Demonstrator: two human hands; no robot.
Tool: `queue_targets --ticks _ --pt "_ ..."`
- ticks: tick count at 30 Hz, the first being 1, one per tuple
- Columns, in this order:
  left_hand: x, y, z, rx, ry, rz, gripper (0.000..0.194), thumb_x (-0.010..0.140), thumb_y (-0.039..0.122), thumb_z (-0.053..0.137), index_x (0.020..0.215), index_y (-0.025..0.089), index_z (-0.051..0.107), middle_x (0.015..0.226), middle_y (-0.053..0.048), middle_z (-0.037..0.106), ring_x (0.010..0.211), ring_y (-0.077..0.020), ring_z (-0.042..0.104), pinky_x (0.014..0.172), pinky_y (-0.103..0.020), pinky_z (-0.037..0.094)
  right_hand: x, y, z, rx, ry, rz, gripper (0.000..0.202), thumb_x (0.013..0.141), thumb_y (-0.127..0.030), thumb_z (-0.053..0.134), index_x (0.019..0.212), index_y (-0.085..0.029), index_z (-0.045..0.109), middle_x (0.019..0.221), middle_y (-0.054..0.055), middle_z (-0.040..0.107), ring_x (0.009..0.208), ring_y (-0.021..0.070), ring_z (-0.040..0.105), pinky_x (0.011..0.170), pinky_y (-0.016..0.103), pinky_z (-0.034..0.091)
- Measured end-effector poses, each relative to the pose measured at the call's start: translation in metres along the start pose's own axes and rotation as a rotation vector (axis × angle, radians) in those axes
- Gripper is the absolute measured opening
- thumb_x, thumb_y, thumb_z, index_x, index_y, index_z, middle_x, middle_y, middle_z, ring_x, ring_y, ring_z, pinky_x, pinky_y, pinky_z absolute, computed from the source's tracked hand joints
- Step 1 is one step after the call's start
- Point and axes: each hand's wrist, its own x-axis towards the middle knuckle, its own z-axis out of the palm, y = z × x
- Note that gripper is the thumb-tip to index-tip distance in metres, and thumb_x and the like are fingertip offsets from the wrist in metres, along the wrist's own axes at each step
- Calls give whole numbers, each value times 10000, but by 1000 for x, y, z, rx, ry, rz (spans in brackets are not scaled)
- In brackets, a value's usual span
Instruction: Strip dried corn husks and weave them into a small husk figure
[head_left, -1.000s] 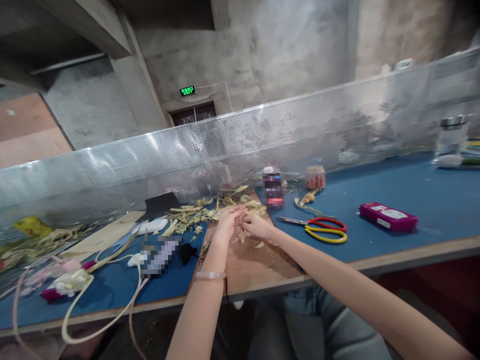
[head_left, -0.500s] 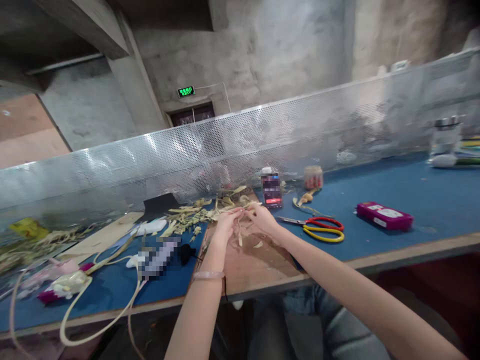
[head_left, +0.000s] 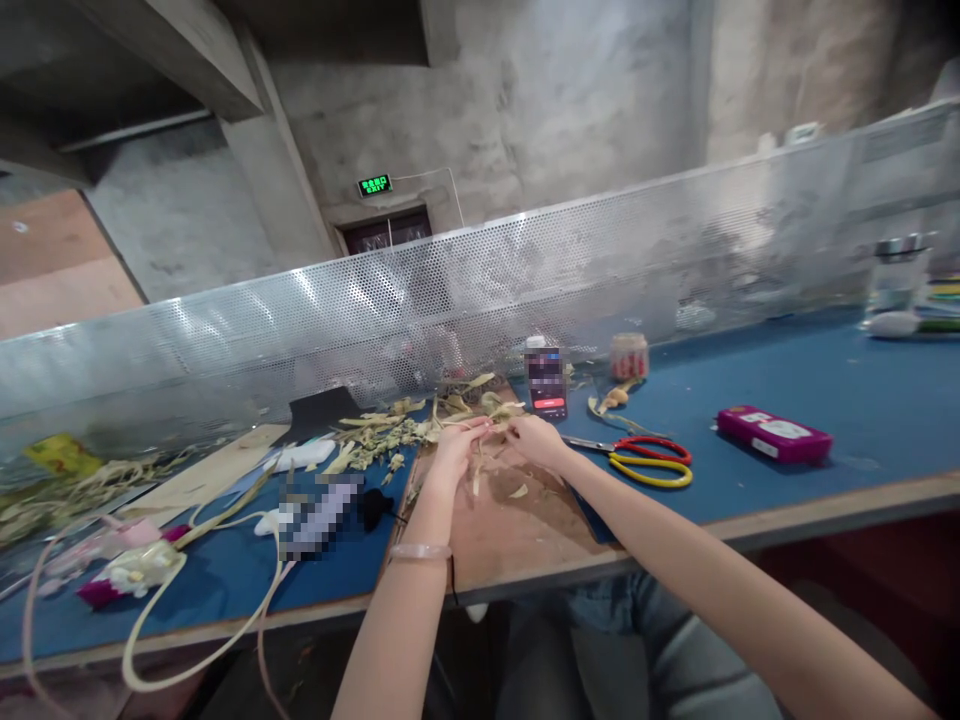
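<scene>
My left hand [head_left: 459, 450] is over the wooden board [head_left: 495, 540], its fingertips pinched on a pale dried plant strip [head_left: 477, 476] that hangs down below them. Close to its right, my right hand [head_left: 538, 441] has curled fingers closed at the same pale plant material; the exact grip is small and partly hidden. More dried leaf pieces [head_left: 491, 405] lie just beyond the fingers, and a loose scrap [head_left: 519, 491] rests on the board. Right of my right hand are scissors [head_left: 651, 462] with one red and one yellow handle loop.
A phone [head_left: 547, 382] stands behind my hands, with a jar [head_left: 629, 357] to its right. A magenta pack [head_left: 774, 434] lies farther right. Dried plant pieces [head_left: 382, 435] and pale cords [head_left: 139, 640] spread left. A perforated metal screen [head_left: 360, 300] borders the blue table [head_left: 750, 370].
My right hand has moved slightly right, and its fingers have drawn a little apart from my left fingertips. My left hand stays nearly in place. The whole view has shifted slightly.
</scene>
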Motion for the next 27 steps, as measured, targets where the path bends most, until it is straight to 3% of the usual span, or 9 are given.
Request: queue_targets --ticks 10,13,17,21,27 --pt "-11 7 2 35 7 -32 130 593 24 676 711 77 678 715 -83 698 654 -127 643 759 -259 488 -9 -3 -3 -88 45 63 253 859 -323 376 891 -198 594 834 80 654 720 194 594 587 259 339" --pt "-11 5 2 43 -22 -17 136 576 64 706 709 81 683 704 -83 695 656 -138 637 732 -268 483 -13 -5 -9 -91 200 34 268 862 -349 388 972 -197 578 869 84 627 770 200 557 657 287 341" --pt "-9 1 4 6 -64 23 162 559 83 716 718 79 684 689 -83 689 629 -135 621 695 -266 470 -12 -13 -8 -90 430 -118 277 844 -407 436 918 -215 622 950 96 575 962 240 434 822 348 273" --pt "-11 1 9 20 -127 39 130 582 119 704 702 78 681 687 -97 686 631 -142 615 664 -262 455 -5 -17 5 -37 426 -171 265 823 -441 477 851 -235 642 894 60 584 921 224 408 817 354 244" --pt "-14 2 14 82 -146 89 146 686 226 635 703 88 679 725 -97 685 608 -122 585 635 -238 439 -2 -15 11 12 373 -129 201 816 -385 514 853 -233 640 856 43 617 886 211 425 774 344 241"
